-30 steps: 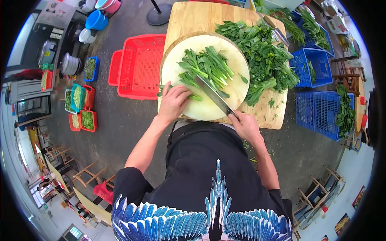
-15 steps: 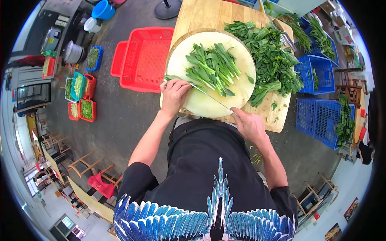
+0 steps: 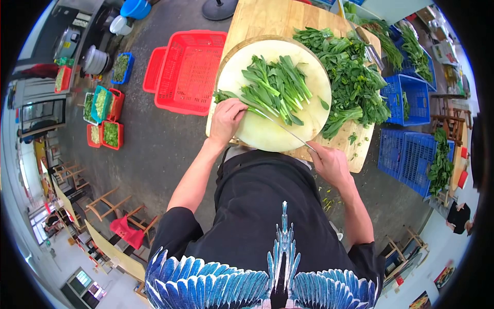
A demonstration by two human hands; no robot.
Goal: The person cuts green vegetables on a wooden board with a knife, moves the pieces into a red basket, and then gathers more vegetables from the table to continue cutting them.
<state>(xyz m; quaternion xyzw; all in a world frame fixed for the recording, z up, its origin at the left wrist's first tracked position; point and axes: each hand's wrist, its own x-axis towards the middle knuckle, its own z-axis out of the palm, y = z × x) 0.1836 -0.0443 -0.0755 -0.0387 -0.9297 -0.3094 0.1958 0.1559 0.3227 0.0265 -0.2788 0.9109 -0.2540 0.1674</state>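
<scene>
While right grip [image 3: 332, 166] clasps knife [image 3: 288, 131], left grip [image 3: 226, 122] holds greens [image 3: 223, 96] | chopping block [image 3: 260, 138], left edge | bare surface nearside

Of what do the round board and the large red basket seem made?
Round board: probably wood, matt; its rim is brownish, though the pale top could be plastic.
Large red basket: likely plastic, slightly shiny; uniform colour, perforated walls.

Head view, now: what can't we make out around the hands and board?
All in the head view:
- Knife: handle hidden by the right hand; blade nearly edge-on, its broad face unreadable.
- Leafy stalk: middle covered by the left hand.
- Black round base: cut off by the top edge.
</scene>
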